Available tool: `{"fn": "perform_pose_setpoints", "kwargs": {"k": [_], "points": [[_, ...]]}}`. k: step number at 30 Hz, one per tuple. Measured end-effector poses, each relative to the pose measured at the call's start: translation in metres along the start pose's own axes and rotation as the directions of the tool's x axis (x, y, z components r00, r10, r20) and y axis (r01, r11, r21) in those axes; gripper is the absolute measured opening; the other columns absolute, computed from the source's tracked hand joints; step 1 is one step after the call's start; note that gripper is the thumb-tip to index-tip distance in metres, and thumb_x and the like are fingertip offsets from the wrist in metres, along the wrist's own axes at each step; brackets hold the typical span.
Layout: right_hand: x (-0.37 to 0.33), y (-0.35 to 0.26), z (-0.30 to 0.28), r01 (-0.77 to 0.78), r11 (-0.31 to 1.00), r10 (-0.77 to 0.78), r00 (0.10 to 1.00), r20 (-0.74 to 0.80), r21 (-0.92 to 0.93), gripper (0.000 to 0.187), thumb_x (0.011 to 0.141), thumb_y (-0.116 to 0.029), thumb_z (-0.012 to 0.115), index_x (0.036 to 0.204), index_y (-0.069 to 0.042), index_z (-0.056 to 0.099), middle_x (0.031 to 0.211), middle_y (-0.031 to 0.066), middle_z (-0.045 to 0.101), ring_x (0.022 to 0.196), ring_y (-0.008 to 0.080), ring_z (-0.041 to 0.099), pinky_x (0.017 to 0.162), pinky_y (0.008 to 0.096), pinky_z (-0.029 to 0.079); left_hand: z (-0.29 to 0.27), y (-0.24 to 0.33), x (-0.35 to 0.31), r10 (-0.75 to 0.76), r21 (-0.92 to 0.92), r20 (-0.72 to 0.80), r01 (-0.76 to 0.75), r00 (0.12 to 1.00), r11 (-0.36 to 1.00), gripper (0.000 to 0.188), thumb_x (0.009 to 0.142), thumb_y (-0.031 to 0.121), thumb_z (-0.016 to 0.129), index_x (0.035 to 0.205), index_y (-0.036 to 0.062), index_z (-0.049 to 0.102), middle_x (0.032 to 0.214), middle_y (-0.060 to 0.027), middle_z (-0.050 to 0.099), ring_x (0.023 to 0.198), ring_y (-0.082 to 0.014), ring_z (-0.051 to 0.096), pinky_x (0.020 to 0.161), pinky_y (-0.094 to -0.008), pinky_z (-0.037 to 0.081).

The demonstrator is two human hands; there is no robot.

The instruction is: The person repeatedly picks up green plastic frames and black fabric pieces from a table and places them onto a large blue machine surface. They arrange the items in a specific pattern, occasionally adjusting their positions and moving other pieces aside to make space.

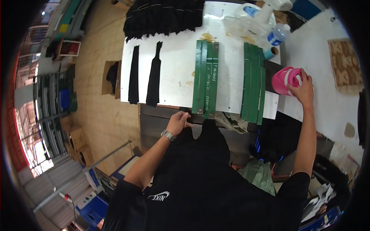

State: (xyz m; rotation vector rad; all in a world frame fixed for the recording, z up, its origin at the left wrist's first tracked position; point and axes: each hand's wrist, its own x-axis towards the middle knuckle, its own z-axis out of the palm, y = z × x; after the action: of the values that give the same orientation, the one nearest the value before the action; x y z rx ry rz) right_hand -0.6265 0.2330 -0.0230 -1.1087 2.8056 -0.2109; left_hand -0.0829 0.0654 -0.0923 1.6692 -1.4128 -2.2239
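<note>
Nearest, the left hand (179, 123) hangs loosely curled by the rectangular white tabletop (173, 77); whether it's pinching anything, I can't tell. Farther out, the right hand (303, 91) grips a rounded pink-and-white striped object (282, 81), right of long green bars (253, 82); beyond, a ragged-edged black fabric pile (165, 17).

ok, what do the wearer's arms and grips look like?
Short black sleeves ending near the elbows, forearms uncovered. Left grip: no glove, silver link-band wristwatch at the wrist. Right grip: no glove, no watch; a small glint by a finger may be a ring. No cables visible.
</note>
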Motion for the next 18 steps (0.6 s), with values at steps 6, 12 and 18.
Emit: {"fn": "perform_pose_setpoints", "kwargs": {"k": [6,12,18], "points": [[0.040,0.012,0.039,-0.038,0.999,0.037,0.999,-0.005,-0.032,0.101,0.067,-0.043,0.085,0.154,-0.019,0.041,0.142,0.0250,0.049,0.129,0.0449,0.052,0.109,0.0515,0.045,0.029,-0.010,-0.010,-0.044,-0.125,-0.111,0.030,0.993,0.992,0.038,0.107,0.039,0.052,0.090,0.0047,0.056,0.062,0.0010,0.053,0.068,-0.0161,0.069,0.073,-0.0338,0.059],[0.026,0.041,0.061,0.078,0.994,-0.067,0.989,-0.133,0.080,0.105,0.071,-0.050,0.086,0.155,-0.010,0.037,0.151,0.0306,0.040,0.142,0.0465,0.038,0.118,0.0498,0.034,0.085,0.024,0.030,0.051,0.197,0.079,-0.066,0.996,0.978,0.040,0.105,0.040,0.057,0.088,0.0046,0.065,0.082,-0.0049,0.071,0.071,-0.0104,0.065,0.073,-0.0265,0.054],[-0.081,-0.002,0.051,-0.008,0.939,0.133,0.932,-0.339,0.345,0.089,0.082,-0.042,0.082,0.151,-0.004,0.041,0.157,0.0327,0.030,0.145,0.0499,0.031,0.118,0.0516,0.031,0.170,0.045,0.151,0.205,0.093,0.181,-0.225,0.962,0.970,0.039,0.103,0.034,0.062,0.125,0.0016,0.061,0.114,-0.0095,0.070,0.103,-0.0183,0.068,0.088,-0.0332,0.056]]}}
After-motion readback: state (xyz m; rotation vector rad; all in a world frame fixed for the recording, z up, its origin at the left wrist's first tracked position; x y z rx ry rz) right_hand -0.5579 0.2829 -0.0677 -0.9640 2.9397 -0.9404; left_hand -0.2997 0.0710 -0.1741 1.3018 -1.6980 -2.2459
